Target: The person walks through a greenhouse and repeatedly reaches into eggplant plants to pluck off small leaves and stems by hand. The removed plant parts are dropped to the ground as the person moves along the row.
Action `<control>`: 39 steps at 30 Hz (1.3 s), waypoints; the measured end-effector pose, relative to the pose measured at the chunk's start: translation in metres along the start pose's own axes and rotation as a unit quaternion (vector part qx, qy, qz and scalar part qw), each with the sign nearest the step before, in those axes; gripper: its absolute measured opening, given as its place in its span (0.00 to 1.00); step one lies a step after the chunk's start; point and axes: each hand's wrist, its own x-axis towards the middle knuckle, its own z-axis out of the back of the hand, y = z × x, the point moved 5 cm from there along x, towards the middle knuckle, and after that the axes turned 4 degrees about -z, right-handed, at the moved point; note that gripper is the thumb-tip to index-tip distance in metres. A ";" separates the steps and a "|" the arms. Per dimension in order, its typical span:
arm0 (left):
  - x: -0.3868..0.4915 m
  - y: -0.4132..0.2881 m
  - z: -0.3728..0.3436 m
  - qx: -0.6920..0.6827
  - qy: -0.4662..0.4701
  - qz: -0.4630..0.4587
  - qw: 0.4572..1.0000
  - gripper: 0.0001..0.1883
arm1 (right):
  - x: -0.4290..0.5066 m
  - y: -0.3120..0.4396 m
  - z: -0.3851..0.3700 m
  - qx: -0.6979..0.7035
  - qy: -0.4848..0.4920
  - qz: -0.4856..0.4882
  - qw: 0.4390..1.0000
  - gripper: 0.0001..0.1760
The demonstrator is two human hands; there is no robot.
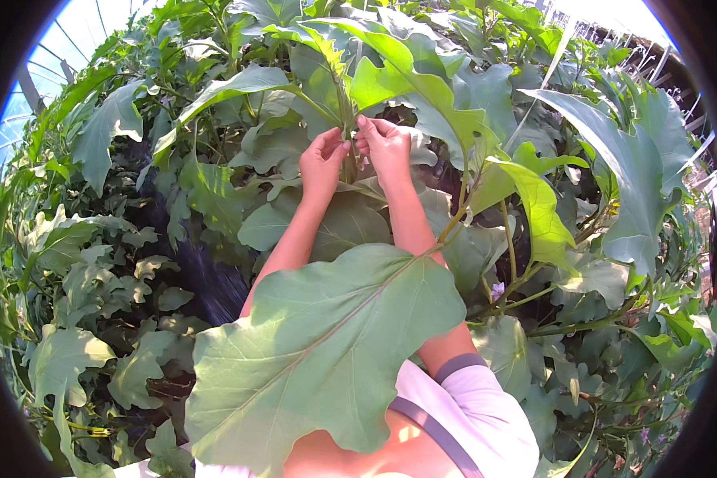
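Note:
An upright eggplant stem [345, 104] rises in front of me, with my hands on either side of it. My left hand [324, 164] reaches it from the left, its thumb and fingertips brought together at the stem. From the right, my right hand [387, 146] has its thumb and index finger pinched at the same stem, the other fingers curled. Whatever is between the right fingertips is too small to make out. A pale purple flower [364, 162] shows just below the hands. One large eggplant leaf [328, 352] hangs across both forearms and hides parts of them.
Dense eggplant foliage surrounds me. A white string [544, 83] runs slanting at the upper right. Leafy branches [454, 224] cross close to my right forearm, near another purple flower [498, 291]. Dark sheeting [209, 281] lies low at the left. Greenhouse framing [30, 89] stands at upper left.

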 end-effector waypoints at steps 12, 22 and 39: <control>0.016 -0.002 0.017 -0.125 0.077 0.010 0.989 0.12 | 0.015 0.015 -0.025 -0.018 0.142 -0.038 0.989 0.16; 0.010 -0.005 0.043 -0.081 0.157 0.064 0.982 0.19 | -0.008 0.045 -0.059 -0.198 0.197 -0.085 0.956 0.17; 0.027 -0.014 0.061 -0.086 0.158 0.011 0.984 0.11 | -0.041 0.017 -0.046 -0.307 0.093 0.088 0.943 0.24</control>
